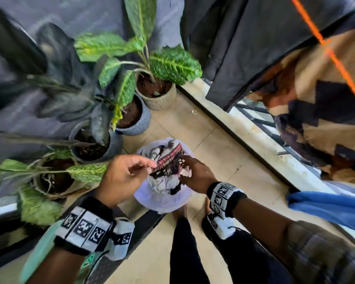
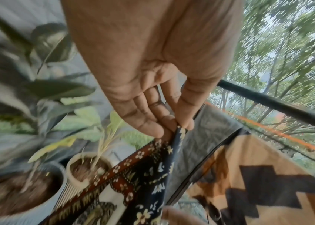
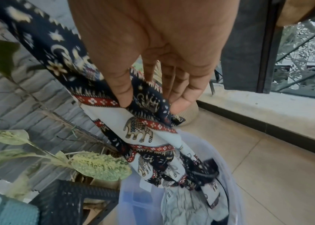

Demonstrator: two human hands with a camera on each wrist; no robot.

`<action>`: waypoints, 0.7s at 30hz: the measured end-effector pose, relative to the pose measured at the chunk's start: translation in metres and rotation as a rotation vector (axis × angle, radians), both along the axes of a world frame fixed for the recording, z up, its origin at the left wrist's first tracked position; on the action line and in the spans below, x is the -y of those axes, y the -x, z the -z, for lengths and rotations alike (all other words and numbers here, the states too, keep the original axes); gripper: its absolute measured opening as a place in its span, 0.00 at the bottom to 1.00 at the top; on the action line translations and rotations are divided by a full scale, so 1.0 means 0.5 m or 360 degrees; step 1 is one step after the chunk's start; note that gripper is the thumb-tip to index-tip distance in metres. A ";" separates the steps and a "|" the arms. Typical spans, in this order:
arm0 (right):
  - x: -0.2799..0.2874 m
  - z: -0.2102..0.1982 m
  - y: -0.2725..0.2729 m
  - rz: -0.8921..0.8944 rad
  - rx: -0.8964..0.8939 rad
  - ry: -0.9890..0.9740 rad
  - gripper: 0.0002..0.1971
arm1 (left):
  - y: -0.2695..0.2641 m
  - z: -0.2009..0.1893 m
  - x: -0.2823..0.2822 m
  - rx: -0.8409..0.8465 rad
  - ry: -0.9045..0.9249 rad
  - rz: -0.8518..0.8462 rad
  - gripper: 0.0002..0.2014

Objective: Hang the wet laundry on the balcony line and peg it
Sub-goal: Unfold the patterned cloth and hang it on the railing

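Observation:
A patterned cloth with elephant print, white, navy and a red border, rises out of a translucent plastic tub on the balcony floor. My left hand pinches the cloth's border edge between thumb and fingertips. My right hand grips a bunched fold of the same cloth just above the tub. More crumpled laundry lies in the tub. The orange line runs across the upper right.
A dark garment and a brown, tan and black patterned cloth hang on the line. Several potted plants crowd the left. A blue cloth sits right. The railing ledge runs diagonally. My legs stand behind the tub.

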State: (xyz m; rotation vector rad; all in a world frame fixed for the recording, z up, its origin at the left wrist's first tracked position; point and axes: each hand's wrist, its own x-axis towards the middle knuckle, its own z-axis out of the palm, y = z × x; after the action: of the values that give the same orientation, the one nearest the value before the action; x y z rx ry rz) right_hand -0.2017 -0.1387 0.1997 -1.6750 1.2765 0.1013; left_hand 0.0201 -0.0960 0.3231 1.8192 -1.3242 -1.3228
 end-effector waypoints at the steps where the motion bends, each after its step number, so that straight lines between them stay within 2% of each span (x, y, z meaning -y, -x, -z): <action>1: 0.004 -0.026 -0.003 0.0003 0.0046 0.0028 0.40 | 0.001 -0.045 -0.002 -0.0008 0.0051 0.0030 0.10; 4: 0.015 -0.079 -0.010 -0.0044 0.0214 0.0213 0.39 | 0.000 -0.151 -0.012 0.0043 0.0179 0.0090 0.10; 6: 0.024 -0.114 -0.013 -0.0035 0.0294 0.0333 0.29 | 0.003 -0.208 -0.027 0.0107 0.0283 0.0113 0.11; 8: 0.024 -0.158 -0.013 -0.0028 0.0414 0.0392 0.16 | 0.007 -0.263 -0.053 0.0159 0.0366 0.0074 0.11; 11: 0.013 -0.207 -0.003 -0.0083 0.0370 0.0341 0.08 | 0.003 -0.300 -0.080 0.0189 0.0441 -0.0062 0.17; 16: -0.019 -0.324 0.016 -0.0155 0.0669 0.0361 0.11 | -0.009 -0.319 -0.137 0.0204 0.0469 -0.0301 0.18; 21: -0.037 -0.464 0.005 -0.0331 0.0754 0.0588 0.11 | 0.002 -0.310 -0.198 0.0217 0.0493 -0.0510 0.20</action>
State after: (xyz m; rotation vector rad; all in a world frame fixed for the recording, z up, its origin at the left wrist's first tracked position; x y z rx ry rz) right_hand -0.2043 -0.1204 0.4318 -1.9905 0.7916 -0.4089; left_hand 0.0190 0.0031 0.4780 1.8307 -1.1677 -0.7921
